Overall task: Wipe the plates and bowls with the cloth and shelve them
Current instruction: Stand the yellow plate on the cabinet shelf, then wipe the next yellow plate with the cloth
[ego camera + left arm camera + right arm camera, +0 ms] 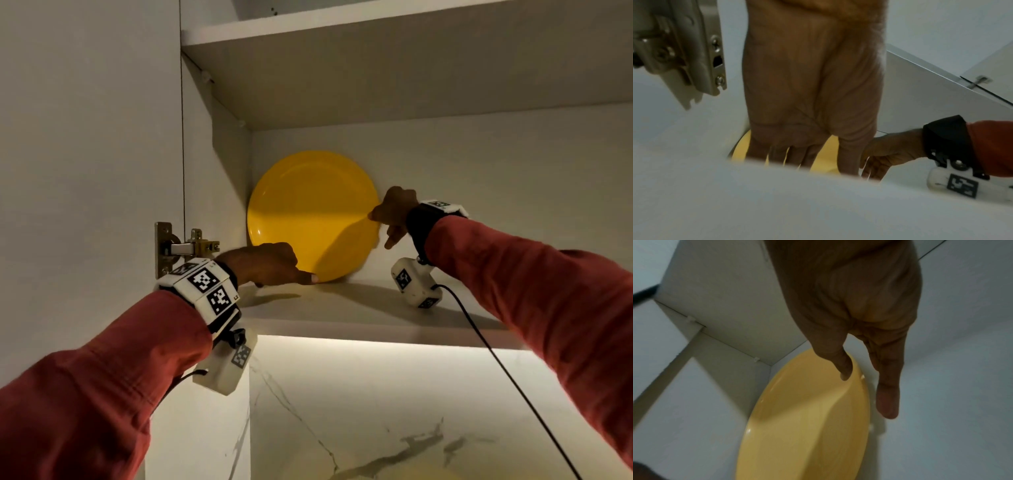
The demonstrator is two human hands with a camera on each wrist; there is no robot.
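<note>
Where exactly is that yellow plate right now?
In the head view the yellow plate stands on edge in the cupboard's back left corner, on the lower shelf, with the left hand at its bottom and the right hand at its right rim.

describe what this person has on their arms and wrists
Both arms wear rust-red long sleeves. The left hand has a wristband of white blocks with black square-code markers and a white camera pod beneath. The right hand has a black strap, similar marker blocks, a white pod and a trailing black cable.
</note>
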